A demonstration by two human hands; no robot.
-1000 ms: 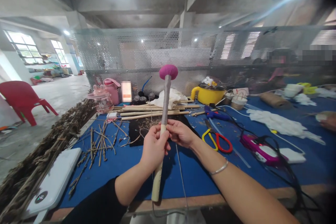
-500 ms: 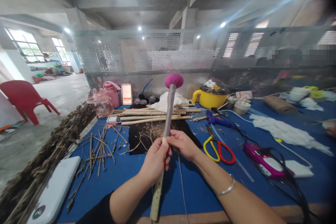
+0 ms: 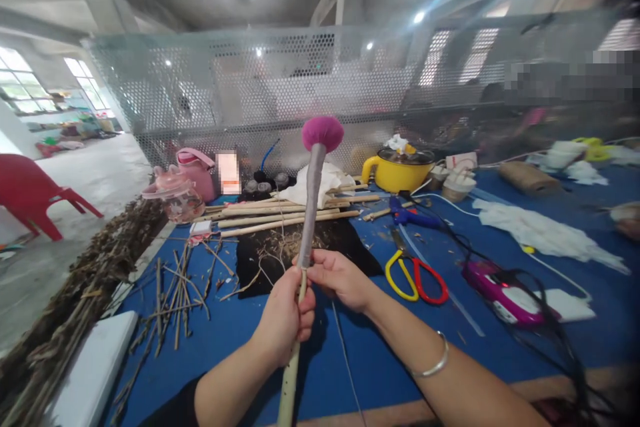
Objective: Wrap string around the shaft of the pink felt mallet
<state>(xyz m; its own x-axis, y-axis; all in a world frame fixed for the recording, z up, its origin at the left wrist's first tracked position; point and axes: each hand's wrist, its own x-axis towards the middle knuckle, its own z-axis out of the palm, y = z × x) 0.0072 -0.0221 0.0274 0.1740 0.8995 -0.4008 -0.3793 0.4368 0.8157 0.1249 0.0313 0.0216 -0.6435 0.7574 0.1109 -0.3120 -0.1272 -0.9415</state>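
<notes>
The stick (image 3: 306, 213) has tipped back a touch toward upright since a moment ago, its pink head (image 3: 323, 133) now sitting higher against the mesh screen (image 3: 240, 93). The left hand (image 3: 285, 317) has slid lower and is wrapped tight round the bare shaft. The right hand (image 3: 337, 277) pinches the grey wrapping just above it. Both are held over the blue table (image 3: 235, 333), scissors (image 3: 413, 277) nearby to the right.

stick (image 3: 300, 267) bottom end cut by frame edge; left hand (image 3: 284, 320) hides mid-shaft; label by pink jug (image 3: 193, 172) blurred out
</notes>
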